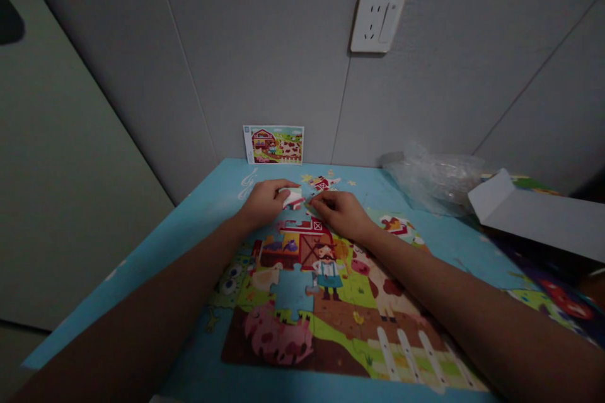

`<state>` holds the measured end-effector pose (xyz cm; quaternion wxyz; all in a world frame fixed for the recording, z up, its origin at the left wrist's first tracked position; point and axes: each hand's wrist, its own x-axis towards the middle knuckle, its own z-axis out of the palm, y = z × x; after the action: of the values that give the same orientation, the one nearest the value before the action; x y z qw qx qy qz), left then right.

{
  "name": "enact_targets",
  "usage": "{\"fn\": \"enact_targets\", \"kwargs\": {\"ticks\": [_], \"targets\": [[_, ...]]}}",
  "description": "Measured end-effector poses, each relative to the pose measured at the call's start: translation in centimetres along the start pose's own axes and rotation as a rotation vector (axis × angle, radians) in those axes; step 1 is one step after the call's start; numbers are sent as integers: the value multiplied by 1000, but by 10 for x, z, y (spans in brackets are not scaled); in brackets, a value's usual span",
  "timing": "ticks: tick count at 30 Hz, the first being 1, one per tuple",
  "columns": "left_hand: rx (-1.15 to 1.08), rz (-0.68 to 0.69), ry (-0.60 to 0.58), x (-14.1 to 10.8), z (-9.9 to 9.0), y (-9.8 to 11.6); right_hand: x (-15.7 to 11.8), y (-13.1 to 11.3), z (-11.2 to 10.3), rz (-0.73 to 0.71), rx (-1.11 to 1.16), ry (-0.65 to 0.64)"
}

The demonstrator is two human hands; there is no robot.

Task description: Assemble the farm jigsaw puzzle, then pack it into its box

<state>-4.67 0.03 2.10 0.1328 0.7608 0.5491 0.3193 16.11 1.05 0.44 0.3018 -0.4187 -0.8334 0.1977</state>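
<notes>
At the puzzle's (pixel 333 334) far edge, our left hand (pixel 265 203) pinches a piece (pixel 293 199). Our right hand (pixel 344 213) curls nearby, grip unclear.

2 bare arms (pixel 155 293) reach forward. The left hand (pixel 265 203) extends its forefinger above the thumb; the right hand (pixel 344 213) curls its fingers.

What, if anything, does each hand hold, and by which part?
The left hand holds a puzzle piece at its left edge; whether the right hand holds anything cannot be told.
</notes>
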Motion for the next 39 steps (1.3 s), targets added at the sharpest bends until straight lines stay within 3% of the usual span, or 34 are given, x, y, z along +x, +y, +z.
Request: {"fn": "enact_targets", "kwargs": {"ticks": [3, 6, 9, 11, 14, 20, 26, 34, 39], "targets": [[140, -215, 141, 4, -11, -7, 1, 0, 0, 38, -7, 41], [218, -364, 155, 6, -16, -11, 2, 3, -3, 201, -39, 183], [251, -374, 84, 5, -14, -12, 3, 9, -8, 375, -133, 325], [294, -345, 39, 5, -11, -12, 4, 14, -11, 395, -227, 315], [350, -313, 2, 4, -7, -15, 5, 18, -11, 314, -385, 205], [457, -204, -44, 0, 0, -16, 7, 20, -5, 119, -523, -135], [476, -82, -192, -2, 5, -22, 8, 18, -9, 79, -508, -90], [522, -221, -137, 1, -9, -19, 8, 19, -12, -59, -413, -88], [542, -350, -169, 1, -18, -16, 9, 19, -10, -48, -427, -62]]}}
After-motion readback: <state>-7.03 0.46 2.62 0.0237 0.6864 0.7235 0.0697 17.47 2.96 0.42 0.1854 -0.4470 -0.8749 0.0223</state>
